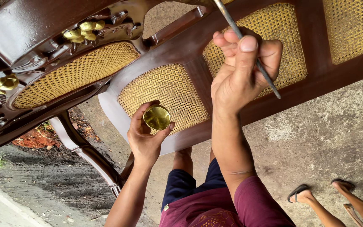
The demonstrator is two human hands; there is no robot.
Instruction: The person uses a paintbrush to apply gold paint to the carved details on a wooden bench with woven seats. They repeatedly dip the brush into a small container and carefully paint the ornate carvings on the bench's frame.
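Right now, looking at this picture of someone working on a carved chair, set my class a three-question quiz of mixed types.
1. True or false: the left hand holds a small round pot of gold paint.
2. What does the right hand grip?
A. a hammer
B. a thin brush
C. a cloth
3. Fill in: the cane panels sit in a dark ____ chair frame.

Key
1. True.
2. B.
3. Brown. The carved flowers on it are gold, and another person's feet in sandals stand on the ground nearby.
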